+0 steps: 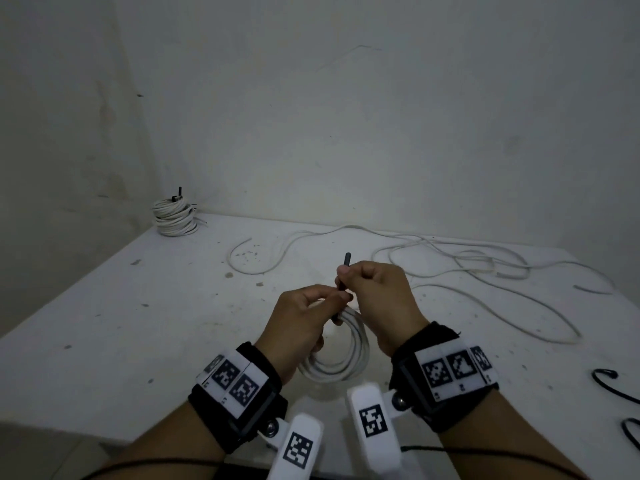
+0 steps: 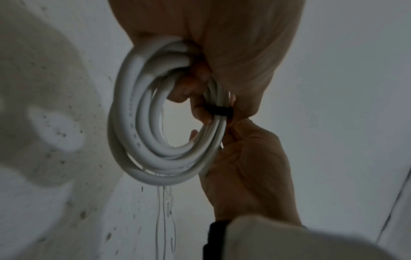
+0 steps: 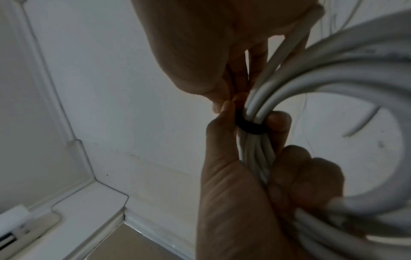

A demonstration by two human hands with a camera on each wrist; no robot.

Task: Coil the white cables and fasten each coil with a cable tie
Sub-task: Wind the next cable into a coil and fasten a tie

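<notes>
Over the middle of the table, my left hand (image 1: 329, 306) grips a white cable coil (image 1: 349, 355) and holds it upright. Its fingers curl through the loops, as the left wrist view shows on the coil (image 2: 142, 133). A black cable tie (image 1: 346, 268) is wrapped round the bundle as a band (image 3: 249, 126) (image 2: 219, 110) right beside those fingers. My right hand (image 1: 348, 277) pinches the tie's tail, which sticks up above both hands. The tie's head is hidden between the fingers.
Tied white coils (image 1: 175, 216) are stacked in the far left corner of the table (image 1: 138, 306). Loose white cables (image 1: 485, 268) sprawl across the back and right. Spare black ties (image 1: 609, 382) lie near the right edge. A wall stands close behind.
</notes>
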